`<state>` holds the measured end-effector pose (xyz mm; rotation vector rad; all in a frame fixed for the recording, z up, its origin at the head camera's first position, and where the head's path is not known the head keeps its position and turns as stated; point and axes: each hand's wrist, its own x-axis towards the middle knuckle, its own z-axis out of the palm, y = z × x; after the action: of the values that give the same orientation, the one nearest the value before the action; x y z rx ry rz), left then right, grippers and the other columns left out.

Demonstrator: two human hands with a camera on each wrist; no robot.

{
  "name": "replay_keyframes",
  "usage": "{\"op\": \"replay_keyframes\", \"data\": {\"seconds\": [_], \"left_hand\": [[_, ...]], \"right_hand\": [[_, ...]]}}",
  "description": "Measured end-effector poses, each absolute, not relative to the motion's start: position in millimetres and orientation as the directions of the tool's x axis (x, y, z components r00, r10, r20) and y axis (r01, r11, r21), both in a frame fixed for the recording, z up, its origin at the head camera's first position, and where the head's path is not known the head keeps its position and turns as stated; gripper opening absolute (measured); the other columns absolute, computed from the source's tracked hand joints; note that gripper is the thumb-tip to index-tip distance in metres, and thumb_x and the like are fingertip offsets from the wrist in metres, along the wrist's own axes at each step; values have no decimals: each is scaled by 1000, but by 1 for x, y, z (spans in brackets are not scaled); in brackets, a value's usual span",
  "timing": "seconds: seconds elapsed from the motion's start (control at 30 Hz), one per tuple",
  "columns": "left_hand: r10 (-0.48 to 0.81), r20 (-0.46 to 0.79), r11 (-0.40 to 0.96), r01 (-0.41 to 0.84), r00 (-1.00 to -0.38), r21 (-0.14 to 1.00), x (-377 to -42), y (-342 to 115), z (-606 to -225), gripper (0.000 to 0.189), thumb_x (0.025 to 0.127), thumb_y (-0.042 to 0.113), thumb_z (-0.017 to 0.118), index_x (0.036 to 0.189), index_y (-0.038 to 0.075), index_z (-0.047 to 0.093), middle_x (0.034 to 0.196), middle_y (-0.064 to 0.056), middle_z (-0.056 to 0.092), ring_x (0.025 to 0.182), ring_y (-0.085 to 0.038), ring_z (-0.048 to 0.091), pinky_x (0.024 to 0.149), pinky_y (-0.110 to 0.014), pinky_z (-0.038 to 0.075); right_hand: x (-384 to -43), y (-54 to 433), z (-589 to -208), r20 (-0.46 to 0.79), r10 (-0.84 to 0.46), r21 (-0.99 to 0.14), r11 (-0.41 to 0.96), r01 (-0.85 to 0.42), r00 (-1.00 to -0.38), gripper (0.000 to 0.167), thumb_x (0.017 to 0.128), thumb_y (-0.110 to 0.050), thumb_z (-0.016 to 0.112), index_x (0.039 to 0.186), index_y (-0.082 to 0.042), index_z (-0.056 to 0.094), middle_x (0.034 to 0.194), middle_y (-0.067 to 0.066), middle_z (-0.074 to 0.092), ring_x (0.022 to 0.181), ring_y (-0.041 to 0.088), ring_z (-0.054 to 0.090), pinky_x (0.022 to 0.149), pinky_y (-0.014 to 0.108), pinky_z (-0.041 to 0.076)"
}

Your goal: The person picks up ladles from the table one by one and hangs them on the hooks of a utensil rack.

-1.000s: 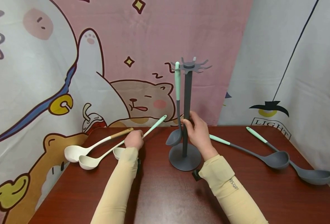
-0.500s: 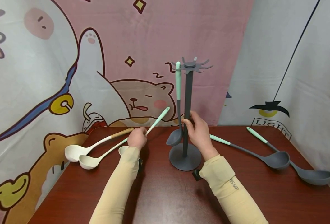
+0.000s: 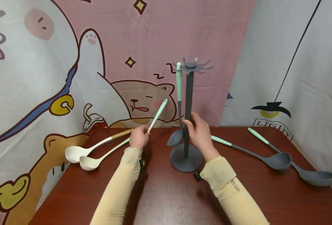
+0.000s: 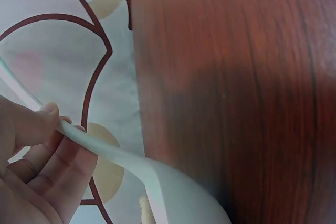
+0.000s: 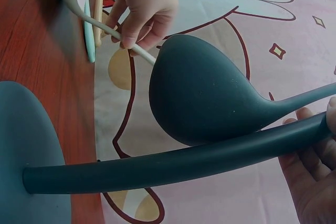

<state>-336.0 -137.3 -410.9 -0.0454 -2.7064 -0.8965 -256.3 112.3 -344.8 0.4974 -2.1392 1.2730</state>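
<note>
My left hand [image 3: 139,137] pinches the white shaft of a ladle with a mint-green handle [image 3: 160,110]. Its handle points up toward the stand; its white bowl [image 4: 181,198], mostly hidden by the sleeve in the head view, appears in the left wrist view. My right hand [image 3: 201,136] grips the post of a dark grey utensil stand [image 3: 189,93], which has a round base and a hooked top. From one hook hangs a grey ladle [image 3: 175,138] with a mint handle, its bowl close beside the post.
On the left of the brown table [image 3: 166,197] lie a white ladle with a wooden-coloured handle [image 3: 77,153] and a cream ladle with a green handle [image 3: 90,163]. Two grey ladles lie at right, one nearer [image 3: 278,161], one farther right [image 3: 316,177]. A printed cloth [image 3: 211,31] hangs behind.
My left hand has risen slightly and moved right with the white ladle, whose handle now stands steeper and higher. My right hand and the stand stay where they were.
</note>
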Motion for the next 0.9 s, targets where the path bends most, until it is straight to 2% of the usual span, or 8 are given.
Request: {"op": "replay_keyframes", "data": {"seconds": [0.27, 0.9], "left_hand": [[-82, 290, 732, 140, -953, 667, -335, -142, -410, 12, 92, 9, 69, 104, 7, 70, 100, -10, 70, 92, -29, 64, 81, -43, 50], [-64, 396, 631, 270, -916, 727, -325, -139, -398, 9, 91, 6, 71, 100, 4, 70, 93, -11, 70, 87, -28, 63, 80, -43, 50]], "right_hand": [[-257, 112, -345, 656, -16, -663, 467, -586, -755, 16, 101, -16, 59, 114, -8, 60, 96, 9, 68, 85, 23, 67, 76, 41, 55], [-258, 113, -345, 657, -22, -658, 470, -588, -753, 16, 100, -15, 60, 114, -8, 61, 94, 9, 67, 84, 24, 66, 75, 42, 55]]}}
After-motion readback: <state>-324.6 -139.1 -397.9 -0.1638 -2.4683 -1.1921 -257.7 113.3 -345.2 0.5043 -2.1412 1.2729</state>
